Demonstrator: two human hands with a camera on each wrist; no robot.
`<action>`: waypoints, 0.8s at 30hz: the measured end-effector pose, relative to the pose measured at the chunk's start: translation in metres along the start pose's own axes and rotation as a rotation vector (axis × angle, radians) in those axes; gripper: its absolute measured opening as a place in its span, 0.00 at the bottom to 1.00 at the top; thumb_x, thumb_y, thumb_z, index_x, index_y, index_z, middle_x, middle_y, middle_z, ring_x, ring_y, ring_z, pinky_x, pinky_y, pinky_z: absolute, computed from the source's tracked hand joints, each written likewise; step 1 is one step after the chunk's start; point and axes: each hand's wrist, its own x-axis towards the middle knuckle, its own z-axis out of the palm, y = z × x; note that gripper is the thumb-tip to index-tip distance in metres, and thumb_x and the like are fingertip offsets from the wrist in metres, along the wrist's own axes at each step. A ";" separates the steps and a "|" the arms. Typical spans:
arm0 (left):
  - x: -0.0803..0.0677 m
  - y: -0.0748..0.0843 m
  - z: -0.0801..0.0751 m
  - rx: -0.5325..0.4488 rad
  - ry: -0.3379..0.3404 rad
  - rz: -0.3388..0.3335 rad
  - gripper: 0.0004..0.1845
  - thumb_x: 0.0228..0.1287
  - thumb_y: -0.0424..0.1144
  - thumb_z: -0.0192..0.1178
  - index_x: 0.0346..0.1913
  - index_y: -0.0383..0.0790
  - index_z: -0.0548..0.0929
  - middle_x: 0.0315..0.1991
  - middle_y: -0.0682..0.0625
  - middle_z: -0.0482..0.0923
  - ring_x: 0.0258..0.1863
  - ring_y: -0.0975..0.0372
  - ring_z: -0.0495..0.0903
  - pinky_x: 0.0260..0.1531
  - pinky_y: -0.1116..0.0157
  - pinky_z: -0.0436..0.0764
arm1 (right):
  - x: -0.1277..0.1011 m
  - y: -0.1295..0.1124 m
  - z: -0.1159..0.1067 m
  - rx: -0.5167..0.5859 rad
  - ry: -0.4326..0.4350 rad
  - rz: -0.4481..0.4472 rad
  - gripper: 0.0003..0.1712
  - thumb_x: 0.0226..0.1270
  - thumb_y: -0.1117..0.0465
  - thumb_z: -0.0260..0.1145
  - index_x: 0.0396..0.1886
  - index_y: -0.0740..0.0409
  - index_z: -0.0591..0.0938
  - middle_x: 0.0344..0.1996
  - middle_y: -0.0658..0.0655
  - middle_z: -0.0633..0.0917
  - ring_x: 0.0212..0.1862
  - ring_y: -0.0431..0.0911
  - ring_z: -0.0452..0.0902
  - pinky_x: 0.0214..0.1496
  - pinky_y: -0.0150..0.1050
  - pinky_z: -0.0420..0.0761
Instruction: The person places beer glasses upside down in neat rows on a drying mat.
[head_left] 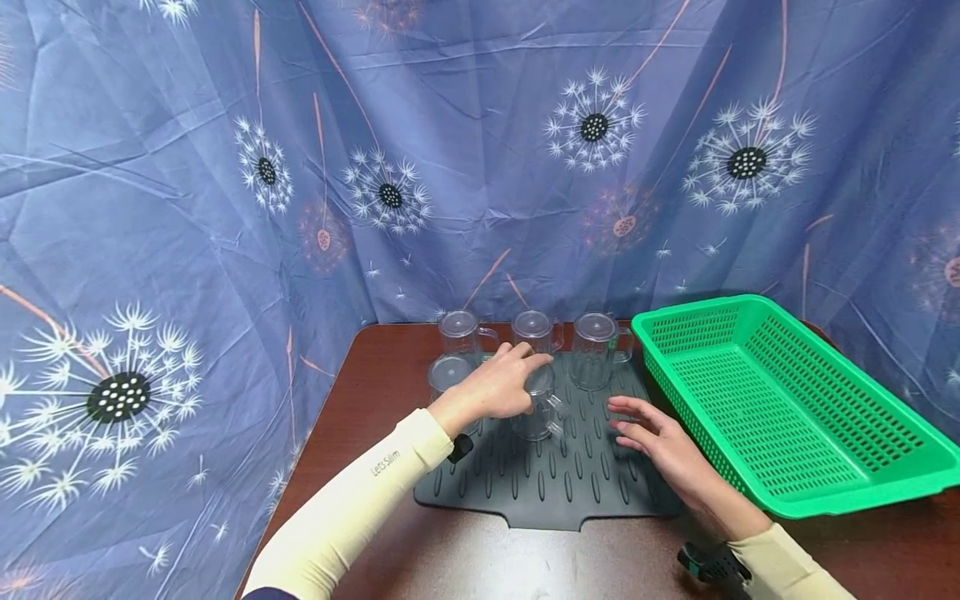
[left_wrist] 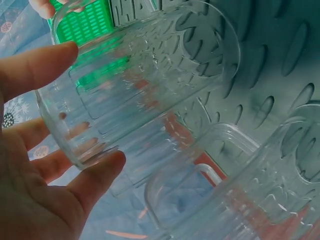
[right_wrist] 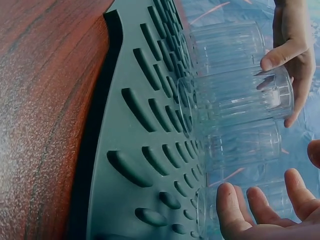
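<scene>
My left hand reaches over the mat and grips a clear glass mug from above, thumb and fingers spread around its upper end. This mug stands upside down, its rim at the mat in the right wrist view and its handle pointing right. Another clear mug is to its left, partly behind my forearm. Behind them is a row of three more upturned mugs, with the right one nearest my right hand. My right hand hovers over the mat's right side, fingers loosely bent and holding nothing.
The mugs are on a dark drying mat with raised oval ridges, laid on a brown wooden table. A green perforated basket stands along the mat's right side. A blue dandelion-print cloth hangs behind the table and down its left.
</scene>
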 end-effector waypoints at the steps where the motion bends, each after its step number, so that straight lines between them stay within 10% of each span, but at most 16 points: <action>1: 0.000 0.000 0.000 -0.002 -0.002 0.004 0.43 0.56 0.36 0.67 0.76 0.58 0.66 0.68 0.49 0.67 0.56 0.55 0.66 0.40 0.60 0.76 | 0.000 0.000 -0.001 0.001 0.002 0.000 0.27 0.80 0.57 0.56 0.73 0.60 0.66 0.71 0.68 0.68 0.61 0.35 0.77 0.60 0.40 0.80; 12: 0.001 0.002 -0.002 -0.050 -0.051 0.012 0.44 0.60 0.39 0.70 0.77 0.57 0.63 0.69 0.48 0.62 0.62 0.55 0.65 0.48 0.60 0.77 | -0.001 -0.001 0.000 -0.006 -0.001 0.013 0.26 0.80 0.57 0.55 0.73 0.60 0.67 0.71 0.69 0.68 0.57 0.27 0.76 0.62 0.44 0.79; 24: 0.004 0.003 0.008 -0.050 0.002 -0.006 0.47 0.58 0.51 0.72 0.79 0.60 0.60 0.72 0.51 0.62 0.69 0.56 0.64 0.53 0.53 0.79 | -0.001 -0.002 -0.001 -0.018 0.012 0.034 0.27 0.80 0.54 0.56 0.73 0.58 0.67 0.71 0.67 0.69 0.69 0.59 0.71 0.62 0.44 0.80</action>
